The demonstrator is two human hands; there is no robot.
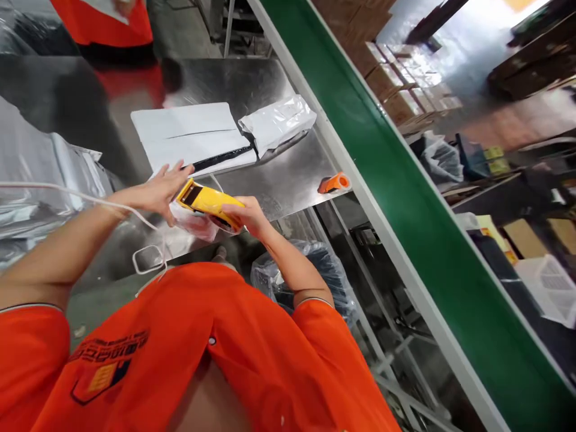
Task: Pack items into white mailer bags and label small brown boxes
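My right hand (245, 216) wraps over the body of a yellow electric hair clipper (209, 204), whose dark cutting end points toward my left hand (164, 189). That hand is spread, fingers apart, just beside the clipper's head and holding nothing. Under the clipper lies a clear plastic bag (193, 223). A thin white cord (85, 195) runs along my left forearm and hangs in a loop (148, 259) below the steel table edge. Beyond my hands are a flat white sheet pack (189, 135) with a black strip and a white plastic bag (276, 123).
The stainless steel table (279, 186) holds a small orange object (335, 183) near its right edge. A green conveyor belt (405, 180) runs alongside. A co-worker's orange sleeve (101, 21) shows at the far side. A dark bagged item (306, 276) sits below the table.
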